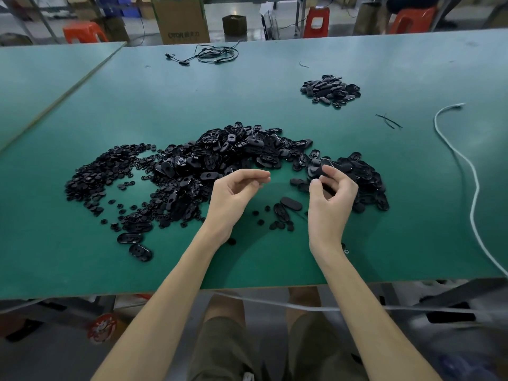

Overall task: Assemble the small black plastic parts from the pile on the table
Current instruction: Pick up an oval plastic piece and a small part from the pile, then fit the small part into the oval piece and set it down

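A wide pile of black oval plastic shells spreads across the middle of the green table. To its left lies a heap of small round black discs. My right hand hovers over the right end of the pile, fingers pinched on a black oval shell. My left hand floats beside it, fingers loosely curled and apart, and I see nothing in it. Between the hands, several loose shells and discs lie on the table.
A smaller heap of black parts sits at the back right. A white cord curves along the right side and black wires lie at the far edge. Cardboard boxes and red stools stand beyond the table.
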`<state>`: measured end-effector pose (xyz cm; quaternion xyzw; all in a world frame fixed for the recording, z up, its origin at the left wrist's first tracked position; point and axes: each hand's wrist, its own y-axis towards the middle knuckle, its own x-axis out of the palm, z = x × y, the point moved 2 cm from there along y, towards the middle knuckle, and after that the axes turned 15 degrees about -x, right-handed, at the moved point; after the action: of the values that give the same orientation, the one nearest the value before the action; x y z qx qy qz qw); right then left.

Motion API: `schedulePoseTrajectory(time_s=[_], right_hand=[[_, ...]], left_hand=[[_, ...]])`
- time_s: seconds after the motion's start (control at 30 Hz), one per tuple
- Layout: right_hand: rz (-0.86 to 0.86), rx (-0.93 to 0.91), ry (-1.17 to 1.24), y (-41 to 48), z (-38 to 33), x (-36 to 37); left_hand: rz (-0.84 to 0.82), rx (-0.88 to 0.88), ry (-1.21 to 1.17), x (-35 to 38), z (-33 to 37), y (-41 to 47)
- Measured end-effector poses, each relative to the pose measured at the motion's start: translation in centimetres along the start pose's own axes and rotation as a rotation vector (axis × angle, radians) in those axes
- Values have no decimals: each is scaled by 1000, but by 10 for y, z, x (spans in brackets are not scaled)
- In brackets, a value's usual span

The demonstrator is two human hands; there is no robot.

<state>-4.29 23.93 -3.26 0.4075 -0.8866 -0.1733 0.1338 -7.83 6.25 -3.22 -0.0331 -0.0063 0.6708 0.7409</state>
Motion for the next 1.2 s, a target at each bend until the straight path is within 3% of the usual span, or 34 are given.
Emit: schedulePoseTrajectory(time_s=[0.33, 0.5, 0.7, 0.9, 1.07, 1.2], right_hand=[[-56, -38, -16, 0, -4, -1], [-373, -164, -198, -3, -5, 6], [-636, -235, -454, -10, 1, 15], [-668, -228, -481, -10, 3, 17], [-669, -264, -469, -11, 2, 18], [-768, -366, -547, -16, 2, 22]], left_hand=[[72, -52, -142, -8, 0, 3], [159, -45, -195, -11, 1, 5], [379, -9, 103, -13, -1, 5], [396, -49, 520, -7, -3, 6], [429, -55, 544, -7, 1, 2], [422, -69, 581, -6, 5, 1]])
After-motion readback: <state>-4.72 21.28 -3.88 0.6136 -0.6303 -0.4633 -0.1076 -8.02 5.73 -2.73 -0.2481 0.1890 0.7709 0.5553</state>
